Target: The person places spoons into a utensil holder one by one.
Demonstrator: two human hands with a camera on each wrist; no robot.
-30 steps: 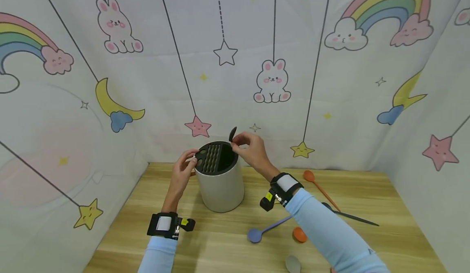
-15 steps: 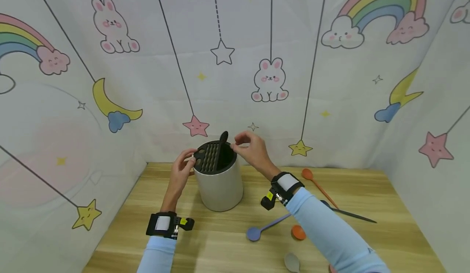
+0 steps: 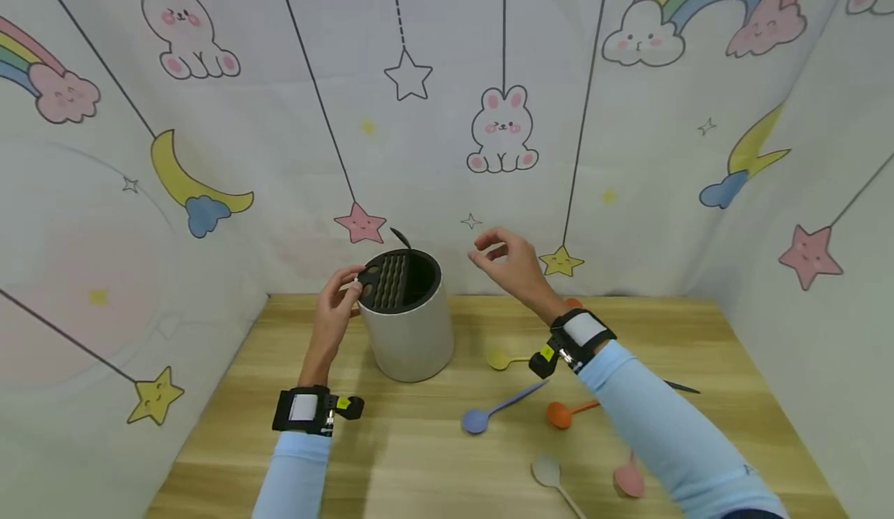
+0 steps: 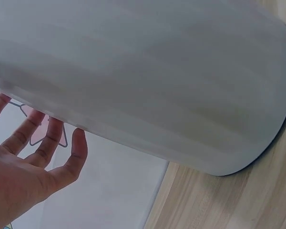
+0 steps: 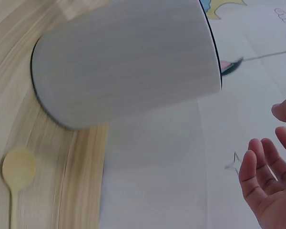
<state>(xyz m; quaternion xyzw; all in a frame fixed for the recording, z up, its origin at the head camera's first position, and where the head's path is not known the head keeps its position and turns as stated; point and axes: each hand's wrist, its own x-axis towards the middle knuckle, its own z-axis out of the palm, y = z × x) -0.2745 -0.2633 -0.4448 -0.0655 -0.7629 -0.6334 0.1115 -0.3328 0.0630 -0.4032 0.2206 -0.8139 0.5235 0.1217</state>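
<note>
A white cylindrical utensil holder [image 3: 408,340] with a black slotted lid [image 3: 389,282] stands upright on the wooden table. My left hand [image 3: 337,306] holds its rim at the left, thumb by the lid and fingers along the side, as the left wrist view also shows. Out of the holder's top sticks the tip of a black utensil [image 3: 400,237], its lower part hidden inside. My right hand [image 3: 513,267] hovers in the air right of the holder, its fingers loosely bent and nothing in them. In the right wrist view a yellow spoon [image 5: 19,169] lies near the holder's base.
Right of the holder on the table [image 3: 419,457] lie a blue spoon [image 3: 476,420], an orange ladle [image 3: 559,415], a grey spoon [image 3: 547,470] and a pink spoon [image 3: 629,480]. A dark handle [image 3: 681,387] shows beyond the right sleeve. A patterned cloth wall rises behind.
The black utensil has dropped into the holder and leans left, its tip showing. My right hand has let go and moved away to the right. The left hand still holds the rim.
</note>
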